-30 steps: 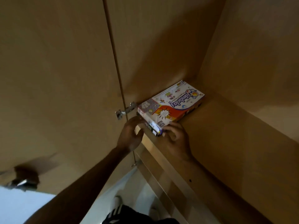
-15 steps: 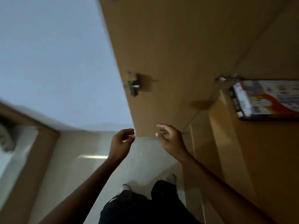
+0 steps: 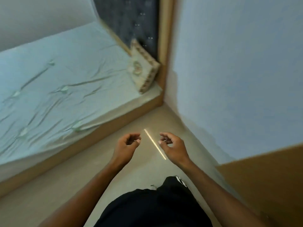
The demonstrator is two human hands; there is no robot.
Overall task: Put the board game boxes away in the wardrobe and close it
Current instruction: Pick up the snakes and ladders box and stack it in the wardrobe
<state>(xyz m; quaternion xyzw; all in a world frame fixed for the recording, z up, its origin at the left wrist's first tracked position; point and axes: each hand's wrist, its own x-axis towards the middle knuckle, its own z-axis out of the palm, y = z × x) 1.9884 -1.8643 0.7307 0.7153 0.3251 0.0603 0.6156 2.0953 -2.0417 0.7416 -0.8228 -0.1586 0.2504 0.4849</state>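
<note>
1. The left hand [image 3: 126, 145] was held empty over the floor [image 3: 49, 185], fingers loosely curled.
2. The right hand [image 3: 174, 147] was held just beside it, likewise loosely curled and grasping nothing.
3. A bright streak of reflected light [image 3: 155, 144] was seen on the floor between the two hands.
4. A bed [image 3: 57, 82] with a wrinkled pale sheet lay to the left, a patterned cushion [image 3: 143, 71] propped at its head.
5. A brown wardrobe panel [image 3: 270, 185] was seen at the lower right; no board game boxes were in view.

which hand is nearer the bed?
The left hand, empty with fingers curled; the right hand is on the blue wall's side, away from the bed.
</note>
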